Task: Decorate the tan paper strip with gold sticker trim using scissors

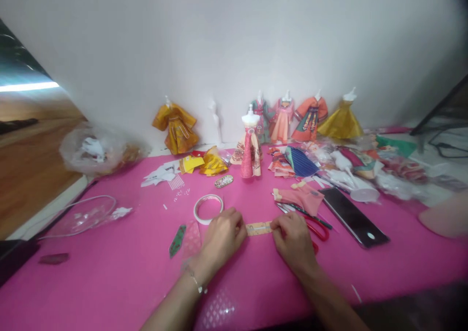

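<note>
A short tan patterned fabric strip (259, 228) with a pale band along its middle lies between my hands. My left hand (226, 233) has its fingers closed on the strip's left end. At the other end, my right hand (291, 238) pinches it too. Just behind my left hand rests a white roll of tape (208, 209). Red-handled scissors (319, 229) lie partly hidden behind my right hand. To the left of my left wrist are a green fabric piece (178, 241) and a pink one (191, 238).
Small dressed mannequins stand along the wall, one in a pink and cream dress (250, 150) nearer me. A black phone (354, 218) lies on the right of the pink tabletop (120, 272). Fabric pieces and plastic bags (398, 182) crowd the back right; another bag (87, 148) sits at left.
</note>
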Available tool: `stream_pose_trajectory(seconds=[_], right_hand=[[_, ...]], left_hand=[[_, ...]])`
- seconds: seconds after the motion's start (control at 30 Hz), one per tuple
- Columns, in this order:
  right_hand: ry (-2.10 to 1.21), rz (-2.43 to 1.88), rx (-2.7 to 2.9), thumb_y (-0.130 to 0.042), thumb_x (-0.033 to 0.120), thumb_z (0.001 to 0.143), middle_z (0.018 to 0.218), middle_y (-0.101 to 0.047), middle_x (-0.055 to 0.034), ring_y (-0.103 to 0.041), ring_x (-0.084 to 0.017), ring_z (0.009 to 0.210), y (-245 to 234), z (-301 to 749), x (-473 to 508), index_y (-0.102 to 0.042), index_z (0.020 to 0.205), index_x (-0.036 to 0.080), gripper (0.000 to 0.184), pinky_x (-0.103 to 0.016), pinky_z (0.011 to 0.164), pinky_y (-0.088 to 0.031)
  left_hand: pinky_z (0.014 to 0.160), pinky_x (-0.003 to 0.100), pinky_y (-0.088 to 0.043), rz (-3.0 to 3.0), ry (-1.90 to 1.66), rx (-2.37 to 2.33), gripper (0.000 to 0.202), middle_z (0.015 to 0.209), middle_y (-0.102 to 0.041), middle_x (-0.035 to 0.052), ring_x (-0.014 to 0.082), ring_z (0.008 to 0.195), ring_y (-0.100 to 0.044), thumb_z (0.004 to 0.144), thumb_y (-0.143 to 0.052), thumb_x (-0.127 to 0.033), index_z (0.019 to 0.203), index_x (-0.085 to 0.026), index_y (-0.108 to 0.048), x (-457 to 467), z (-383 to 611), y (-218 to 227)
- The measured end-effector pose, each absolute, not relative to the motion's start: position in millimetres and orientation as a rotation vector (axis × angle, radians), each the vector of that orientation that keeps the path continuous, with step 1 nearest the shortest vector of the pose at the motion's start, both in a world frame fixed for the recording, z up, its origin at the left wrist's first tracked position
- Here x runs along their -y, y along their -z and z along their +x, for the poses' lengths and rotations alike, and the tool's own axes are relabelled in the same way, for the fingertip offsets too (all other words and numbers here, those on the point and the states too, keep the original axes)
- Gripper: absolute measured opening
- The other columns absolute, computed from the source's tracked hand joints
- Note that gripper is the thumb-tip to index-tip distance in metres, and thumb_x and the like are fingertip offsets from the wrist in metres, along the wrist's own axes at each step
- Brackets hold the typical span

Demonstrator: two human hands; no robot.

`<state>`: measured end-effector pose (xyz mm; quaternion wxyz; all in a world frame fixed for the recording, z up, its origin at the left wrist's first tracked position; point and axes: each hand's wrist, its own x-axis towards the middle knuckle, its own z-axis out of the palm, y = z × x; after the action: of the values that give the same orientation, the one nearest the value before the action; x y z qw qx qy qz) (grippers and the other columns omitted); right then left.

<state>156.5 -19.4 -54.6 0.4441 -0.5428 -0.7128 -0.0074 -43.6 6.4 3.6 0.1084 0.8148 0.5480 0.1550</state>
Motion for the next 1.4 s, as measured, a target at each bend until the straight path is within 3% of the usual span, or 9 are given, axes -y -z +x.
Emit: stream_pose_trajectory(seconds=[0.33,0.47,0.7,1.1,1.4], right_hand=[[0.025,-1.356,1.763,-0.052,0.004,0.081,0.076,-0.063,-0.0026,-0.053,-0.023,0.077,58,152,23,-0.059,0.080,0.022,0.019,-0.035,0.071,-0.036],[0.048,-1.382,1.733,-0.050,0.002,0.081,0.085,-0.067,-0.0025,-0.055,-0.024,0.085,56,147,25,-0.061,0.091,0.023,0.026,-0.038,0.077,-0.036],[0.080,-1.388,1.678,-0.051,0.005,0.083,0.089,-0.070,-0.0012,-0.057,-0.025,0.088,59,145,23,-0.062,0.089,0.025,0.024,-0.040,0.084,-0.036],[0.084,-1.334,1.735,-0.055,0.006,0.082,0.093,-0.072,-0.0008,-0.059,-0.025,0.092,67,155,22,-0.063,0.091,0.026,0.024,-0.040,0.085,-0.035],[0.097,-1.338,1.730,-0.052,0.006,0.084,0.089,-0.070,-0.0029,-0.057,-0.026,0.091,54,153,24,-0.061,0.087,0.024,0.020,-0.041,0.082,-0.036]], left_hand=[[0.072,0.031,-0.046,2.344,-0.749,-1.495,0.018,0.084,-0.066,0.0047,0.0209,0.080,-0.062,0.093,-0.049,-0.018,0.082,-0.019,-0.063,-9,-51,14],[0.071,0.033,-0.048,2.344,-0.797,-1.408,0.022,0.082,-0.066,0.0056,0.0215,0.077,-0.062,0.096,-0.045,-0.021,0.083,-0.019,-0.063,-7,-49,22],[0.065,0.032,-0.047,2.342,-0.862,-1.345,0.027,0.075,-0.064,0.0047,0.0204,0.070,-0.061,0.098,-0.042,-0.026,0.080,-0.020,-0.061,-7,-49,23],[0.062,0.030,-0.047,2.318,-0.996,-1.297,0.022,0.071,-0.064,0.0031,0.0188,0.066,-0.061,0.095,-0.048,-0.019,0.077,-0.022,-0.061,-5,-47,20],[0.072,0.031,-0.048,2.271,-1.387,-1.198,0.014,0.079,-0.066,0.0004,0.0176,0.075,-0.061,0.091,-0.053,-0.013,0.086,-0.024,-0.060,15,-52,-13]])
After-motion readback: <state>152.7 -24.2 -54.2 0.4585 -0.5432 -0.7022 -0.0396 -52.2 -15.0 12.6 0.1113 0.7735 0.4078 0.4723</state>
